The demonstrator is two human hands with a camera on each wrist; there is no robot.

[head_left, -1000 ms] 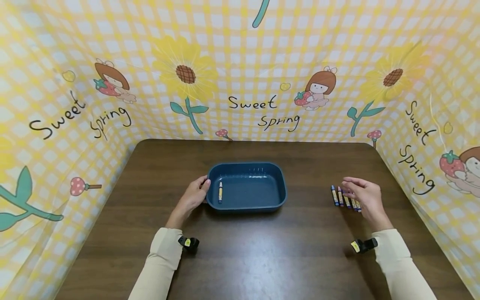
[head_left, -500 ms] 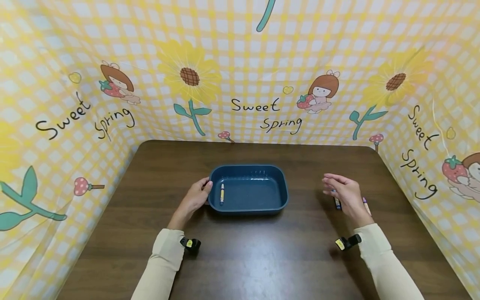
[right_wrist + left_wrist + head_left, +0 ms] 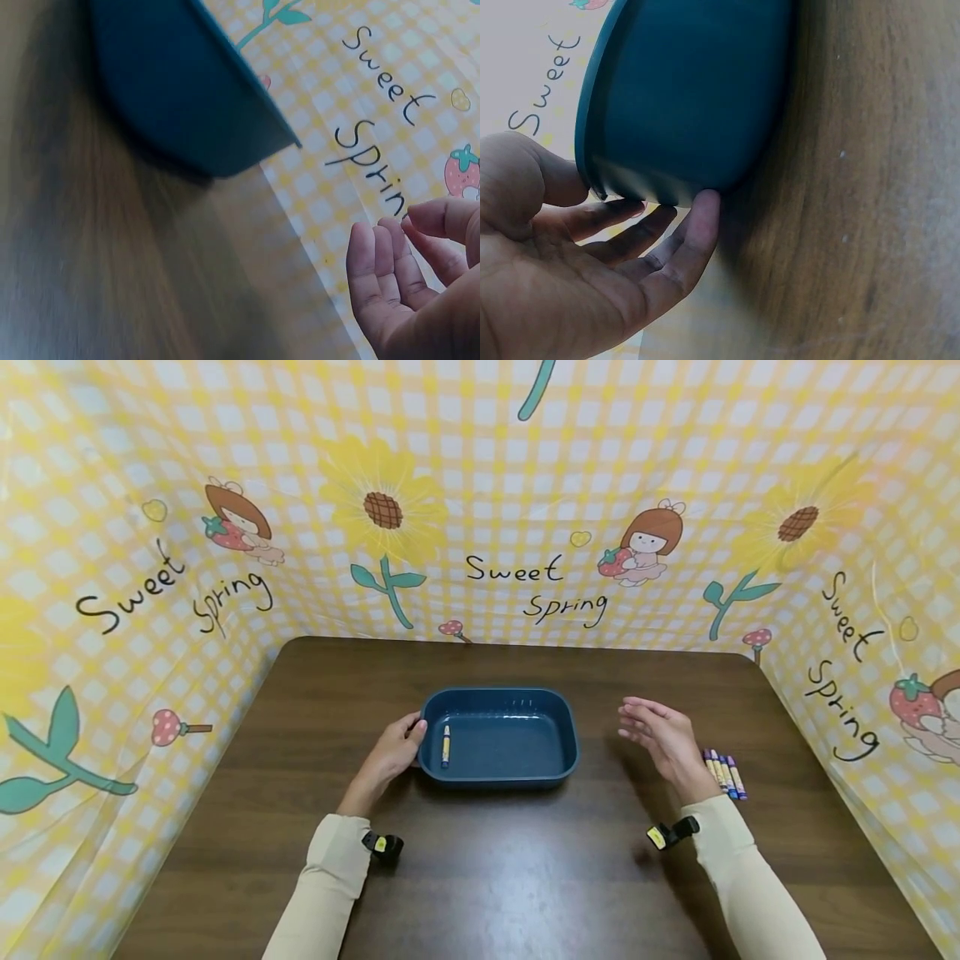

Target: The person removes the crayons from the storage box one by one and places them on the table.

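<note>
My left hand (image 3: 390, 752) rests relaxed against the blue tray (image 3: 498, 773); my right hand (image 3: 663, 741) hovers right of it, released, holding nothing.

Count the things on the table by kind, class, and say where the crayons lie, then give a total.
Trays: 1, the blue tray.
Crayons in the tray: 1, the yellow crayon.
Crayons on the table: at least 4 in the row of crayons beside the right hand; the hand may hide others.
Total: at least 6.
</note>
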